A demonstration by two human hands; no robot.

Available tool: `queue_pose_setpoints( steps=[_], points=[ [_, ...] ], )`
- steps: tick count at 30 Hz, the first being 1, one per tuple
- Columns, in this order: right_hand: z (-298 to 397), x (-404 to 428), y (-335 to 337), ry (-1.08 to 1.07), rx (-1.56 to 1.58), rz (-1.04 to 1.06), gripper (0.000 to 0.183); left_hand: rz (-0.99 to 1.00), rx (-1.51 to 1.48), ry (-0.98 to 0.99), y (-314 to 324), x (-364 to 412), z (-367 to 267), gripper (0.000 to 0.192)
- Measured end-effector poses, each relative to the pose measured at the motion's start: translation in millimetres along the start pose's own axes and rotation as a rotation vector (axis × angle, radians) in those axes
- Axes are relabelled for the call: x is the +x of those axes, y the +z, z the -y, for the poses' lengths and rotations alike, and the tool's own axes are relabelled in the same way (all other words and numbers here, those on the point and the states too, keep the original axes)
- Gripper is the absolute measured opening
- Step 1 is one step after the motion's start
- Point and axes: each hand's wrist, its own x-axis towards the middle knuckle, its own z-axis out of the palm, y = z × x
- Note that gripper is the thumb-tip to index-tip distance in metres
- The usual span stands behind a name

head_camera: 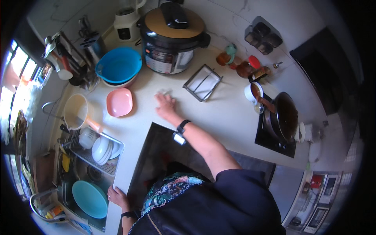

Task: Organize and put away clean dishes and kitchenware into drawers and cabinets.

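Note:
My right hand (166, 106) reaches over the pale countertop (141, 108), fingers bent and blurred. A small, greyish, see-through thing (166, 92) shows at the fingertips; what it is, and whether it is held, cannot be told. To the left of that hand sits a pink square plate (119, 102). A rectangular metal-framed rack (202, 82) lies to its right. My left hand (117, 196) rests on the counter's edge beside the sink, holding nothing, near a turquoise basin (90, 199) in the sink.
An electric pressure cooker (167, 55) and a blue basin (119, 64) stand behind. At right are jars (244, 70), a white enamel cup (249, 94) and a wok (283, 117) on the cooktop. At left are a handled pot (77, 111) and stacked white bowls (101, 149).

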Motion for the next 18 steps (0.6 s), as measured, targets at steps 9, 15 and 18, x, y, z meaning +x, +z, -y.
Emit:
queue_pose_setpoints(
  steps=[9, 15, 18],
  points=[
    [12, -133, -34, -0.195, 0.008, 0.085, 0.065, 0.010, 0.035, 0.020, 6, -2, 7, 0.040],
    [-96, -233, -100, 0.165, -0.169, 0.007, 0.058, -0.034, 0.081, 0.041, 13, -1, 14, 0.044],
    [-164, -283, -119, 0.471, -0.232, -0.173, 0.056, -0.022, 0.061, 0.036, 17, 1, 17, 0.045]
  ],
)
